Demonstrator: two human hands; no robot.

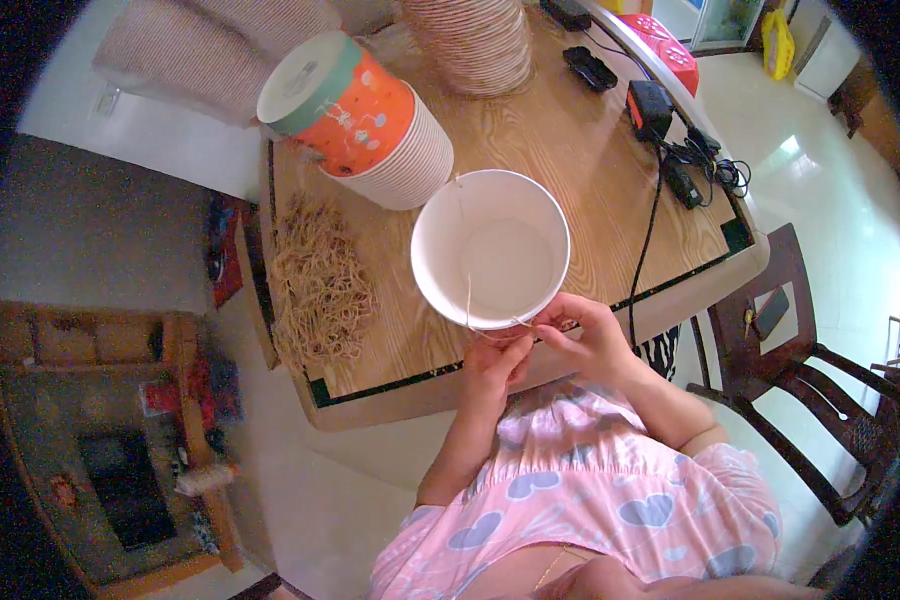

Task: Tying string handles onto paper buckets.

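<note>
Paper bucket (495,250), white inside, sits at the desk's (610,190) near edge. Twine (469,290) shows at its far rim, apparently fastened; near-side fastening looks unfinished. Grip: left hand (497,362) and right hand (592,338) both pinch twine at the near rim. Only a strand visible inside. Far left, nested orange-and-green buckets (358,115), bottoms up; twine heap (320,285) nearer, probably for these.
</note>
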